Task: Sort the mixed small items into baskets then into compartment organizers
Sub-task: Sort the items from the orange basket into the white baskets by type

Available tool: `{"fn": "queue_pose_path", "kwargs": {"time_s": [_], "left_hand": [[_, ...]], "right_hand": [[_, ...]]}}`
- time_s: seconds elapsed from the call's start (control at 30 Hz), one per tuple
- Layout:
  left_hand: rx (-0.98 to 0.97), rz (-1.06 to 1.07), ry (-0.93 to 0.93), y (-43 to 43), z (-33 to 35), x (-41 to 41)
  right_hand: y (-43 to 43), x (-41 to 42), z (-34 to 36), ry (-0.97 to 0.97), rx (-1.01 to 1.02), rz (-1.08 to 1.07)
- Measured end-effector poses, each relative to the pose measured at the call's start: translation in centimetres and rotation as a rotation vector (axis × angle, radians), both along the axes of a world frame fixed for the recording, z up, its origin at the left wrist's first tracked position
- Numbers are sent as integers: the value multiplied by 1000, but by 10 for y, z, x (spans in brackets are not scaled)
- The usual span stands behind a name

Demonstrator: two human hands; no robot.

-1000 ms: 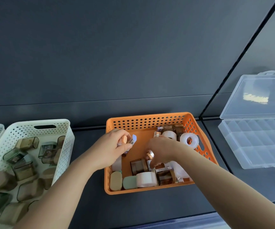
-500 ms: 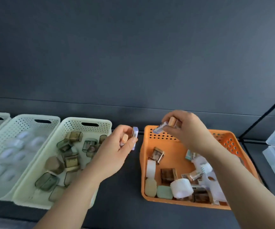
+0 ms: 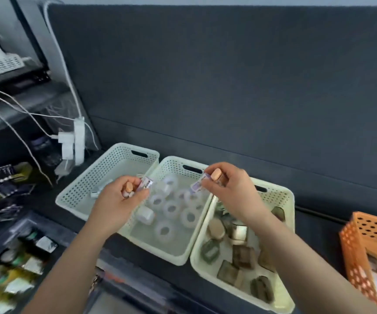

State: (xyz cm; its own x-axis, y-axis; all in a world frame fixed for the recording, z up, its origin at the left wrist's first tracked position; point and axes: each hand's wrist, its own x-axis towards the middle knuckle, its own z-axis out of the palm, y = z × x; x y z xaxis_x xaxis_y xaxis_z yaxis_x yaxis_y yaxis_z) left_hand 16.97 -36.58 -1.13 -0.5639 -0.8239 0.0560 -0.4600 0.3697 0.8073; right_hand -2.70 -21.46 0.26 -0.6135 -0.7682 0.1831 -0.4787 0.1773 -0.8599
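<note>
My left hand (image 3: 119,200) pinches a small white-and-purple labelled item (image 3: 146,184) over the seam between the far-left pale basket (image 3: 85,189) and the middle pale basket (image 3: 176,250). My right hand (image 3: 230,189) pinches a similar small labelled item (image 3: 197,186) above the middle basket, which holds several clear tape rolls (image 3: 171,208). The right pale basket (image 3: 282,196) holds several brownish-green boxy items (image 3: 242,252). The orange basket (image 3: 359,241) of mixed items sits at the far right edge.
A dark partition wall (image 3: 228,87) runs behind the baskets. A white power strip (image 3: 75,143) with cables hangs at the left. A dark crate of packaged goods (image 3: 12,264) stands at lower left. The far-left basket holds a small white item (image 3: 95,194).
The view has swung left, away from the orange basket. Both hands carried their small labelled items leftward and now hover over the pale baskets with the tape rolls.
</note>
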Motion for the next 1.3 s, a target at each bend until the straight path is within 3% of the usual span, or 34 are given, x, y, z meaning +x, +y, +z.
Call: {"fn": "queue_pose_path", "kwargs": {"time_s": [0.13,0.33,0.47,0.67,0.83,0.9,1.07,1.3], "left_hand": [[-31,-5,-150,-89,-19,37],[-73,-254,-407,-173,-61,48],[5,-429,-596,-195,-79,47],[-29,-349,-429,-206,-81,45],[-309,-398,-482,-198,-82,44],[-350,-396,-516,-196,-84,43],[-540,-355,-536,-175,-66,43],[-711,-433,-260,-96,-13,-4]], "right_hand": [[-76,42,-10,-47,24,25],[-156,73,-28,31,147,56],[-191,78,-35,127,284,132],[-234,80,-52,344,622,360],[-250,81,-66,583,858,387],[-248,81,-67,639,842,334],[-211,84,-45,524,650,186],[-88,73,-10,448,546,-24]]}}
